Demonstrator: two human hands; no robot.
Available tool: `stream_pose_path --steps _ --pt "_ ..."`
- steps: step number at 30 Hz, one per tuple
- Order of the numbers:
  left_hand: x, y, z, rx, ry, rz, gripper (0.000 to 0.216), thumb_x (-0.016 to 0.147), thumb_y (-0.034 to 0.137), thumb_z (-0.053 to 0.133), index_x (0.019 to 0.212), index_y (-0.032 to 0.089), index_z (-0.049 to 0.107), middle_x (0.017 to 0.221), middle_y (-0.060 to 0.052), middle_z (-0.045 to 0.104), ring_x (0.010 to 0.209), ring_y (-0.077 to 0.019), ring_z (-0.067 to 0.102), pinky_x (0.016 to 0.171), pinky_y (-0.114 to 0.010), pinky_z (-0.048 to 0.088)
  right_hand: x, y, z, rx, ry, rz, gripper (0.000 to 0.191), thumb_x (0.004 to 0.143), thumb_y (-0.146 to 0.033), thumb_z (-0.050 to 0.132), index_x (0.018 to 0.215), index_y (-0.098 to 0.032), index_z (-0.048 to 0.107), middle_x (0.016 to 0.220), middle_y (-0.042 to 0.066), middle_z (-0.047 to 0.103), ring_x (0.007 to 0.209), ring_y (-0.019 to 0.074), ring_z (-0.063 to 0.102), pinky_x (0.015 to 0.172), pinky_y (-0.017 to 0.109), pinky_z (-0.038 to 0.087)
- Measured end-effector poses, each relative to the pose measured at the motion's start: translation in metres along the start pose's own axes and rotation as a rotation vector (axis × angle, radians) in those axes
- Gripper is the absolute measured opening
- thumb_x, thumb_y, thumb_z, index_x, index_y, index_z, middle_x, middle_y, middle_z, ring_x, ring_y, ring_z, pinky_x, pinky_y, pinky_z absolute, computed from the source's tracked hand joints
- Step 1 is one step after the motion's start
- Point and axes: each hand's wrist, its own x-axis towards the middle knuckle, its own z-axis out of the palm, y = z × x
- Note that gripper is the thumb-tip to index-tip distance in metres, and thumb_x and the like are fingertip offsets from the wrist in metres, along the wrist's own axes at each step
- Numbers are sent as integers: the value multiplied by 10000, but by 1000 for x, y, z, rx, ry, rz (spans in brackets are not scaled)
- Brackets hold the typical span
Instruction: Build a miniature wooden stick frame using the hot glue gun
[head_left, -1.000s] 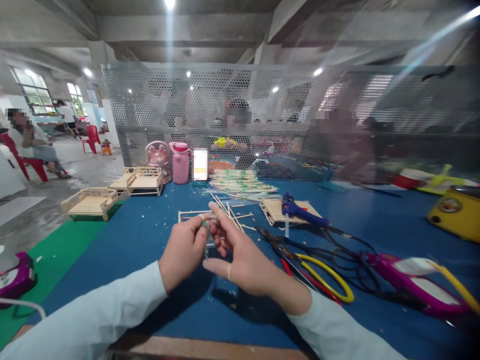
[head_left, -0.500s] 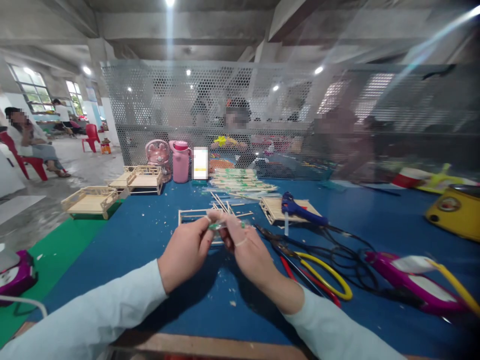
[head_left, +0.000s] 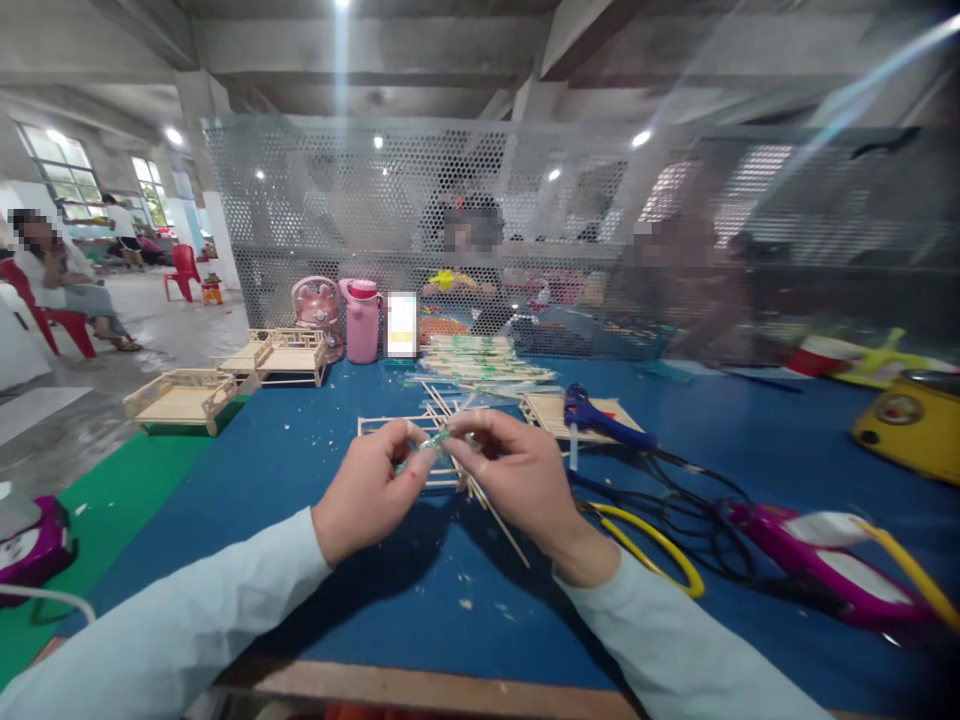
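Note:
My left hand (head_left: 367, 490) and my right hand (head_left: 517, 475) meet above the blue table (head_left: 300, 470), fingertips pinched together on a small clear wrapper with green print (head_left: 435, 440). A thin wooden stick (head_left: 495, 520) runs down and to the right from under my right hand. Just beyond my fingers lies a frame of glued sticks (head_left: 390, 425) with loose sticks across it. Both sleeves are pale blue.
A blue glue gun (head_left: 600, 418) rests on a slatted wooden panel (head_left: 551, 415), with cables and yellow-handled pliers (head_left: 660, 550) to the right. Wrapped stick packs (head_left: 480, 360), a pink bottle (head_left: 363, 322), small wooden beds (head_left: 180, 398) and a mesh screen (head_left: 525, 230) stand behind; people sit beyond.
Both hands rose and moved slightly away from me, turning the wrapper from upright to level. My right hand rolled palm-down and a long stick now shows beneath it.

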Motion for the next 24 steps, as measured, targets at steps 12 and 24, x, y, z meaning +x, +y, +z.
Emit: stream_pose_path --steps 12,24 --pt "5 1 0 -670 -268 -294 533 759 671 464 661 150 519 605 28 442 560 -84 398 549 -213 349 -8 -3 5 -304 114 -535 133 806 -124 582 722 -208 522 632 -37 595 576 81 550 566 183 438" --pt "11 -4 -5 -744 -62 -276 317 715 438 676 678 149 550 684 27 508 622 -70 452 596 -180 379 -11 -4 2 -443 127 -785 107 761 -94 607 786 -198 605 805 70 666 701 140 575 603 262 484"
